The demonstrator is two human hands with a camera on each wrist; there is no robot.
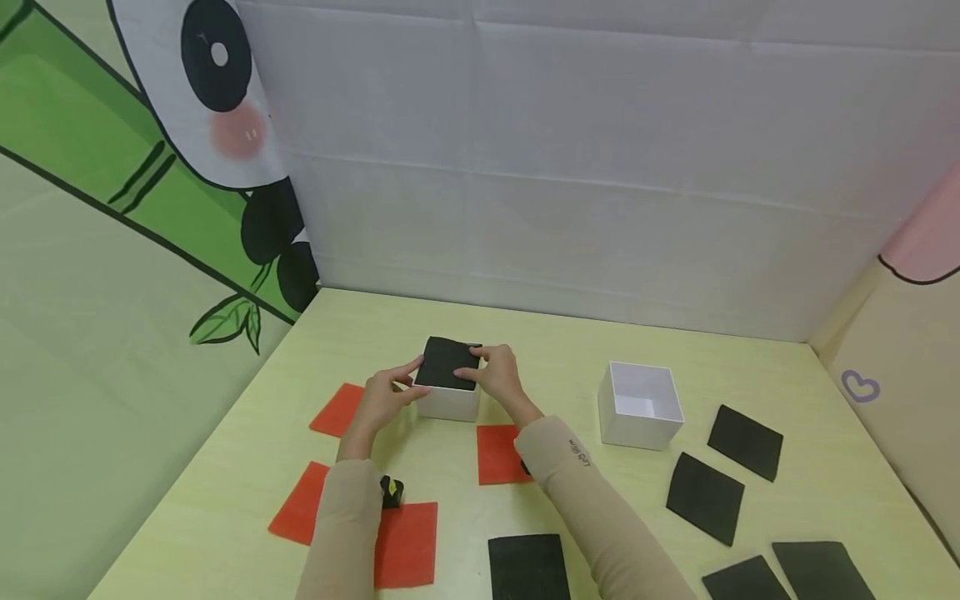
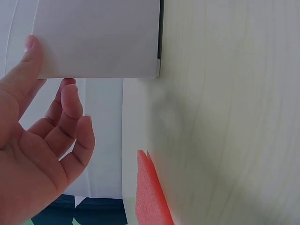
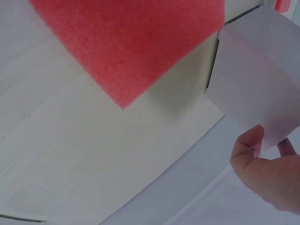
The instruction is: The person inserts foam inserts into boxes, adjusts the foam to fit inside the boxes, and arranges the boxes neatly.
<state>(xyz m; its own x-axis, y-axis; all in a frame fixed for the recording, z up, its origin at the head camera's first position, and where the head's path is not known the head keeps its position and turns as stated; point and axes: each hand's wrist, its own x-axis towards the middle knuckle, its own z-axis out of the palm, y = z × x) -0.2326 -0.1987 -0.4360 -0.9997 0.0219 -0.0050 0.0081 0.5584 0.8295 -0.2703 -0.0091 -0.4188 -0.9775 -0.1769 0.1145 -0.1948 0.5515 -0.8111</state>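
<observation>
In the head view, a black sheet [image 1: 447,362] is held over the mouth of a white box [image 1: 448,405], which is set toward the far left of the table [image 1: 558,379]. The box's near left corner is gripped by the left hand [image 1: 381,398], the thumb pressed to the front. The sheet's right side is touched by the thumb and a finger of the right hand [image 1: 499,375]; whether it is pinched cannot be told. The step in hand is judged to be the seating of the sheet at the rim; even pressure along its edges, with the box kept steady, seems called for. Bare table is left between this box and a second white box [image 1: 641,429], but the near side is hemmed by a red sheet [image 1: 492,454].

In the left wrist view, the box's side is braced by the thumb, with the other fingers bent near its edge. The table's edge is seen beyond, and some clearance is left there.

In the right wrist view, the box is reached at its rim by the fingertips; the black sheet's seating is hidden.
</observation>
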